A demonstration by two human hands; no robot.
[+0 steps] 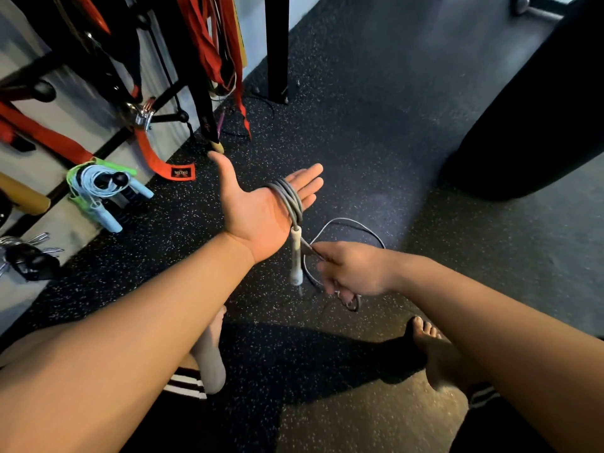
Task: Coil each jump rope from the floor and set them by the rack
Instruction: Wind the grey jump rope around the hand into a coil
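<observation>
Left hand (pixel 261 207) flat, palm up, fingers straight. Grey jump rope (pixel 289 199) wound in several turns across palm, above middle of speckled floor (pixel 359 125). White handle (pixel 296 256) dangles from coil beside wrist. Right hand (pixel 351 273) pinches loose cord just beside handle; slack hangs in loop toward floor. Cord looks light, limp, a little springy, likely to unwind if tension drops. Best grip: cord close to coil, handles last. Blue and green coiled ropes (pixel 98 188) hang near floor's left edge on rack (pixel 196 93).
</observation>
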